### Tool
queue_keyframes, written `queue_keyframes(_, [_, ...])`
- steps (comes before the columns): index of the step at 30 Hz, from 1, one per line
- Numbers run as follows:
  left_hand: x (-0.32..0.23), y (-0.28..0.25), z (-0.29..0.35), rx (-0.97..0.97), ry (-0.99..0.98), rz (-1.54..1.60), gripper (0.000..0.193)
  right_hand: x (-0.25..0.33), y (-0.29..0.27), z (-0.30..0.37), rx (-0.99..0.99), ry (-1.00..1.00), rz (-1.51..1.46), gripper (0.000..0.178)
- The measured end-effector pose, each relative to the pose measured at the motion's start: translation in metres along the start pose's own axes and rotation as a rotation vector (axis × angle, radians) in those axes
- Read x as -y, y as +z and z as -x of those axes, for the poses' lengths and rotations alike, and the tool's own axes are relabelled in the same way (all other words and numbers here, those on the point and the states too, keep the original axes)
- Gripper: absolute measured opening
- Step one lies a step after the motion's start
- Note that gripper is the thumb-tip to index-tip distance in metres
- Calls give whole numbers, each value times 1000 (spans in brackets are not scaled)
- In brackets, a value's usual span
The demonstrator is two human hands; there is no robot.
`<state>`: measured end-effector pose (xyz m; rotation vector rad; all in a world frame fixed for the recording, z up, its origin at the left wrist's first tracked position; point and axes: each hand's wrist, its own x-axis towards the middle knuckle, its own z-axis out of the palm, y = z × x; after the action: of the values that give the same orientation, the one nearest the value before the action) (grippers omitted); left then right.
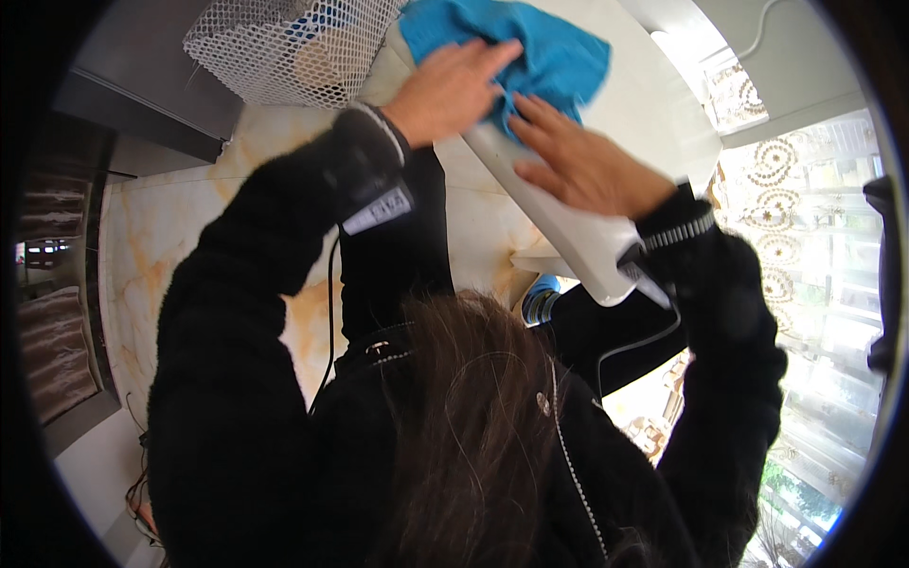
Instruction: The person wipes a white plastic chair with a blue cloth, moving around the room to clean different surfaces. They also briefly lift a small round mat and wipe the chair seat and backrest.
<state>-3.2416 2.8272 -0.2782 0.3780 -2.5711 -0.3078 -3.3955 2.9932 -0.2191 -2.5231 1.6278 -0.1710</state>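
Note:
A blue cloth (559, 55) lies crumpled on the far end of a white table top (653, 104) with a rounded edge. My left hand (453, 93) rests on the cloth's left part, its fingers stretched out and slightly blurred. At the cloth's near edge is my right hand (592, 166), with fingers spread and the palm down over the table. The fingertips of the right hand touch or nearly touch the fabric; which of the two, I cannot tell. Neither hand visibly grips anything.
To the left of the cloth stands a white mesh basket (327, 66) with things inside. Dark furniture (151, 95) is at far left. Marbled floor tiles (237, 204) lie below. Patterned sheer curtains (795, 227) hang at right. Thin cables run by both sleeves.

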Motion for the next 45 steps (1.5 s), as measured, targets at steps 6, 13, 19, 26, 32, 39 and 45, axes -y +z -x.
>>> queue_keyframes(6, [51,-13,-4,42,129,56,47,-24,-5,-54,14,17,-32,48])
queue_keyframes(13, [-34,-12,55,3,277,80,44,18,6,5,-221,94,-80,21])
queue_keyframes(19, [-128,0,65,165,417,141,46,63,-7,93,-125,378,-268,21])
queue_keyframes(26, [-150,30,39,128,523,483,36,89,7,142,-246,828,-383,70])
queue_keyframes(32, [-100,15,18,-55,419,161,19,77,5,109,-229,592,-41,53])
queue_keyframes(39, [-39,15,13,-23,286,-10,26,30,40,73,-489,386,226,55])
queue_keyframes(45, [-102,11,-1,238,201,111,47,34,31,90,-377,447,-34,81])
